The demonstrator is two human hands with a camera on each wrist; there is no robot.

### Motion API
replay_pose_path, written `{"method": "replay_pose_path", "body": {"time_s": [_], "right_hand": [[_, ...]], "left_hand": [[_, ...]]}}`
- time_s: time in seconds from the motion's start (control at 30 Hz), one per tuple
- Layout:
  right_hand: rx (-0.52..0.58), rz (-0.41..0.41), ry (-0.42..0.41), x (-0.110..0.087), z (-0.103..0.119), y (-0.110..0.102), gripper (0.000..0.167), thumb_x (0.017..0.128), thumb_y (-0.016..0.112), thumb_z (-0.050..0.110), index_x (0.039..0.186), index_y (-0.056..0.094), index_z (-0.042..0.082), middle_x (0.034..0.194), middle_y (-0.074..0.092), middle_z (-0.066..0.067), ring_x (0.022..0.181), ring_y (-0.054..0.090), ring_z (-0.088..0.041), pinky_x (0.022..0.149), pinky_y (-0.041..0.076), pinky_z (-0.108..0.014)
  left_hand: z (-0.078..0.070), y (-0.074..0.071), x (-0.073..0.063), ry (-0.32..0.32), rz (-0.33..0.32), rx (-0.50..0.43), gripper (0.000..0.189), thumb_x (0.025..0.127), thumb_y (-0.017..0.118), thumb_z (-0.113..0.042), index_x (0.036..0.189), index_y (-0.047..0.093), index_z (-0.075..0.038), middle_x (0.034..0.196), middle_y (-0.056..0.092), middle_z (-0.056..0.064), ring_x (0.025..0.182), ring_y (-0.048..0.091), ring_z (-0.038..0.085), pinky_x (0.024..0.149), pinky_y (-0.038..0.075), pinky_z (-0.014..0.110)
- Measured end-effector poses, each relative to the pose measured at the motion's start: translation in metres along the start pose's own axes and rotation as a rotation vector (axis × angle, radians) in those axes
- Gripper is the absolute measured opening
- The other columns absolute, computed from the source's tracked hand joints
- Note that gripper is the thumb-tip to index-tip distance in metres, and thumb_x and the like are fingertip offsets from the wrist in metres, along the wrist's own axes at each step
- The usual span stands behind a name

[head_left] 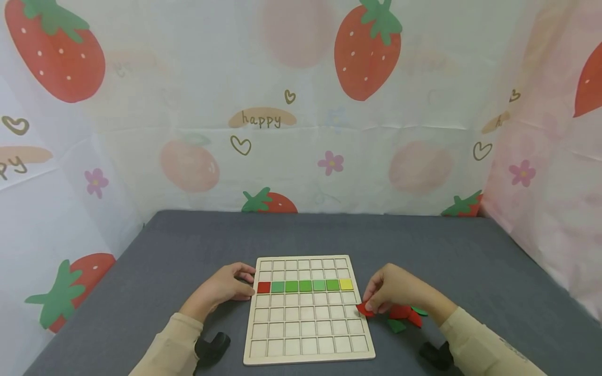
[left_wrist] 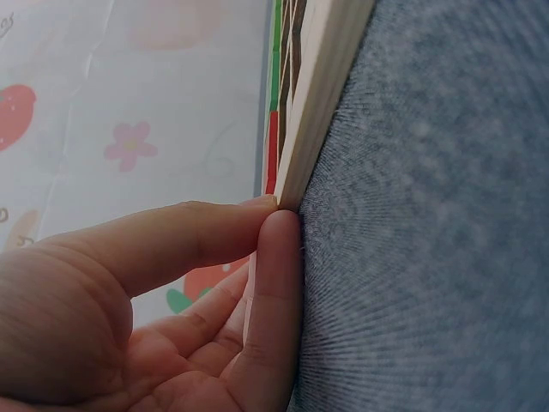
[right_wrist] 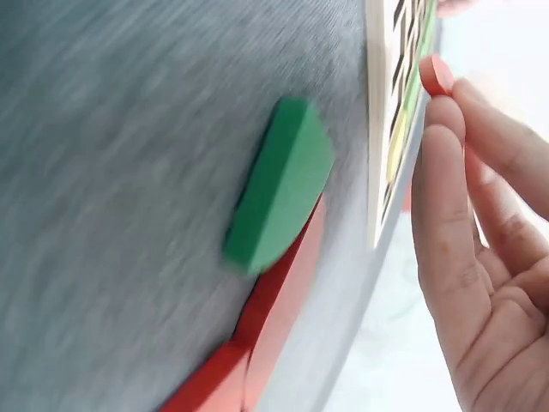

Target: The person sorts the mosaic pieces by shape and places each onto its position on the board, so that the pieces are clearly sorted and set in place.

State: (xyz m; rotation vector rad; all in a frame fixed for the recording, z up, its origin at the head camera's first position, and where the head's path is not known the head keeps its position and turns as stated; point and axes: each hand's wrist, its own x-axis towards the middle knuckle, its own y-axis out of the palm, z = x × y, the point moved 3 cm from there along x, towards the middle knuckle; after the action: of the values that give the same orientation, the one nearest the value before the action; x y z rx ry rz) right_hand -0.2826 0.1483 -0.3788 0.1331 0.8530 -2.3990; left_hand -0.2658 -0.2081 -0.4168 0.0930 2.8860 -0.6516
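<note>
A pale wooden grid board [head_left: 292, 330] lies flat on the grey cloth. One row of its cells holds a red tile [head_left: 264, 288] at the left, several green tiles [head_left: 305, 286] and a yellow tile [head_left: 346, 284] at the right. At the board's left edge, my left hand [head_left: 224, 286] grips the rim with thumb and finger, close to the red tile. My right hand [head_left: 389, 290] pinches a small red piece [right_wrist: 436, 75] between thumb and fingertips, over the board's right edge. Below that hand lie loose red pieces [head_left: 400, 312] and a green piece [head_left: 396, 326].
Black wrist straps [head_left: 212, 349] show beside both sleeves. Another green piece [head_left: 419, 311] pokes out near the right wrist. The grey table [head_left: 188, 245] stretches back to a white curtain [head_left: 301, 172] with printed strawberries, which also hangs at both sides.
</note>
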Motion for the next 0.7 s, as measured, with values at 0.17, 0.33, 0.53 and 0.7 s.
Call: {"method": "replay_pose_path", "body": {"time_s": [0.17, 0.33, 0.53, 0.7], "right_hand": [[0.055, -0.032, -0.007, 0.010, 0.011, 0.011, 0.011, 0.078, 0.081, 0.003, 0.084, 0.074, -0.003, 0.077, 0.074, -0.007, 0.064, 0.067, -0.015, 0.065, 0.061, -0.034], [0.078, -0.026, -0.037, 0.024, 0.023, 0.024, 0.011, 0.077, 0.081, 0.002, 0.084, 0.075, -0.003, 0.078, 0.075, -0.008, 0.066, 0.071, -0.018, 0.066, 0.062, -0.035], [0.085, -0.003, -0.055, 0.037, 0.037, 0.040, 0.010, 0.076, 0.081, 0.000, 0.083, 0.075, -0.003, 0.076, 0.074, -0.008, 0.065, 0.072, -0.020, 0.064, 0.062, -0.034], [0.100, 0.003, -0.054, 0.046, 0.048, 0.051, 0.009, 0.076, 0.080, -0.002, 0.083, 0.074, -0.003, 0.076, 0.074, -0.008, 0.064, 0.072, -0.018, 0.065, 0.062, -0.033]], "left_hand": [[0.000, -0.001, -0.001, 0.003, 0.002, -0.006, 0.050, 0.079, 0.072, 0.007, 0.126, 0.055, 0.006, 0.101, 0.058, 0.014, 0.082, 0.063, 0.015, 0.072, 0.060, 0.032], [0.000, -0.001, -0.001, 0.004, 0.007, -0.014, 0.050, 0.079, 0.072, 0.007, 0.126, 0.055, 0.007, 0.101, 0.057, 0.013, 0.081, 0.063, 0.016, 0.072, 0.060, 0.032], [0.001, -0.001, -0.001, -0.004, 0.012, -0.018, 0.049, 0.080, 0.071, 0.007, 0.126, 0.055, 0.007, 0.100, 0.057, 0.013, 0.080, 0.063, 0.015, 0.072, 0.060, 0.032], [0.000, -0.001, 0.000, 0.005, 0.013, -0.018, 0.050, 0.079, 0.072, 0.007, 0.127, 0.055, 0.007, 0.100, 0.057, 0.013, 0.080, 0.063, 0.015, 0.072, 0.060, 0.032]]}}
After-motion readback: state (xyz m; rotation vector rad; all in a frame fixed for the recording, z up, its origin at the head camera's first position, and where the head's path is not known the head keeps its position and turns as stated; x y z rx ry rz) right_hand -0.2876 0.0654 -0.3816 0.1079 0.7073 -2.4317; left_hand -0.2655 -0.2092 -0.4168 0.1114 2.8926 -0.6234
